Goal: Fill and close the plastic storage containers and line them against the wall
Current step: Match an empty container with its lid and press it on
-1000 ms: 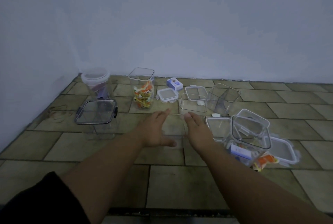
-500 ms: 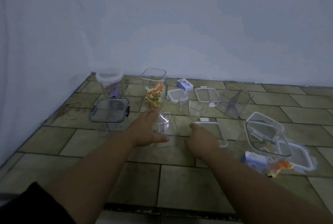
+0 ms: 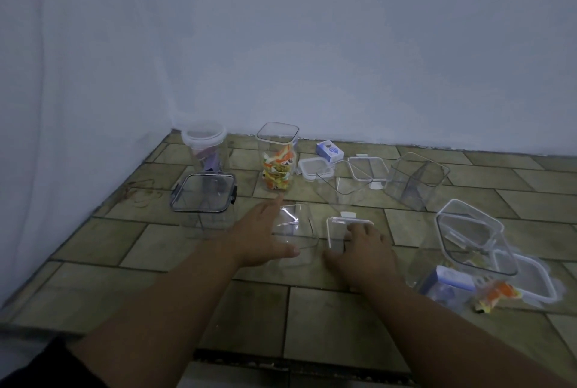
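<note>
**Clear plastic all over the tiled floor, both hands down among it**

Clear plastic is the story here: containers and lids spread across the tiled floor in front of the pale wall. The left hand is spread wide, fingers stretched forward and thumb out to the side, laid against a small empty container that tilts beside it. The right hand sits just to its right, fingers curled down onto a white-rimmed lid lying flat on the tiles; whether it has actually gripped the lid, I cannot tell.

Back by the wall, a tall square container stands upright and open, stuffed with orange, yellow and white packets. Left of it, in the corner, a round tub with a whitish lid holds something purple. In front of that, a dark-clipped container is closed. A small blue-and-white box lies near the wall with a mark on its face, but the print is too small to read. Nearby lie a flat closed box, a loose lid and a tipped empty container.

Over on the right, a big tilted container leans above a blue carton, orange packets and another white-rimmed lid. No lettering legible there either.
</note>
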